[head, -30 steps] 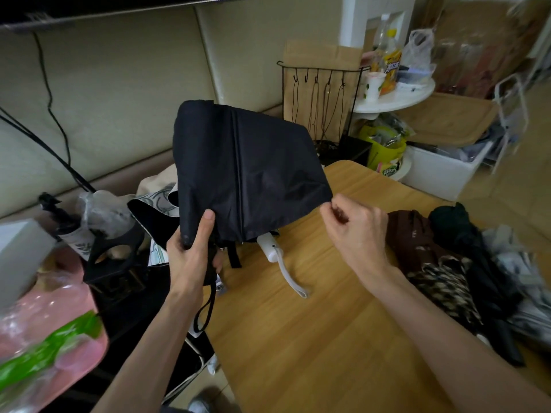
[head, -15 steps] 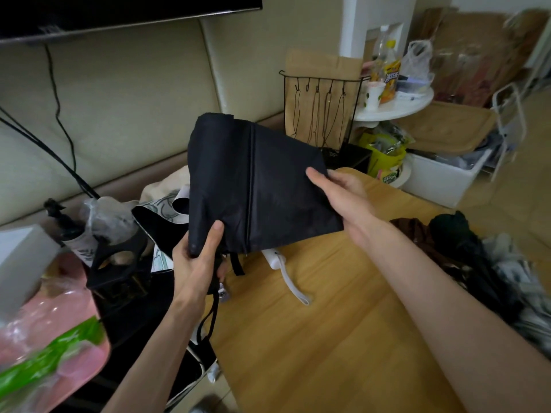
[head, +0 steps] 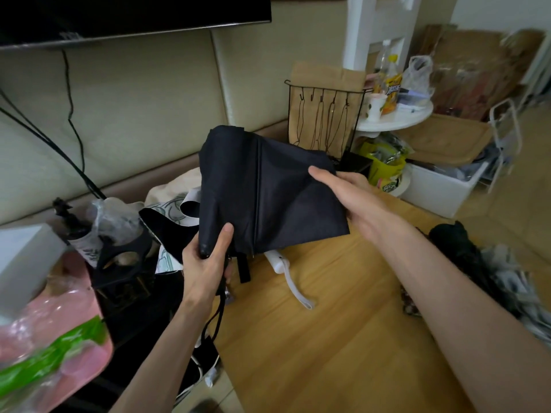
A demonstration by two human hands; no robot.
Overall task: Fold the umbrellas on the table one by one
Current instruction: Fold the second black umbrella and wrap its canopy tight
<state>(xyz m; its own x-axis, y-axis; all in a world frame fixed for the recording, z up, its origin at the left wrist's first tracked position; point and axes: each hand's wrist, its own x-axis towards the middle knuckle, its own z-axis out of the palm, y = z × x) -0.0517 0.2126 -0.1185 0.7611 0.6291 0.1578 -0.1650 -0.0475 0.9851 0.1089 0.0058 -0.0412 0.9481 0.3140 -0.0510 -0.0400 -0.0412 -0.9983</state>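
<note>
A black umbrella (head: 262, 192) is held up above the wooden table (head: 328, 338), its canopy hanging in flat pleats. My left hand (head: 205, 263) grips its lower end, thumb pressed on the fabric, with a black strap hanging below. My right hand (head: 351, 198) lies along the right panel of the canopy, thumb on the front face and fingers behind the edge. A white umbrella handle with a wrist strap (head: 286, 272) pokes out under the black fabric. More umbrellas (head: 459, 254) lie piled at the table's right edge.
Left of the table sit a black-and-white patterned umbrella (head: 167, 216), a pump bottle (head: 74, 231), a grey box (head: 24, 257) and a pink bag (head: 50, 338). Behind are a black wire rack (head: 325, 120), a round white shelf (head: 393, 117) and a white bin (head: 441, 189).
My right hand left the canopy's right corner, which it pinched a second ago, and now lies flat along the right panel. The umbrella stays in my left hand.
</note>
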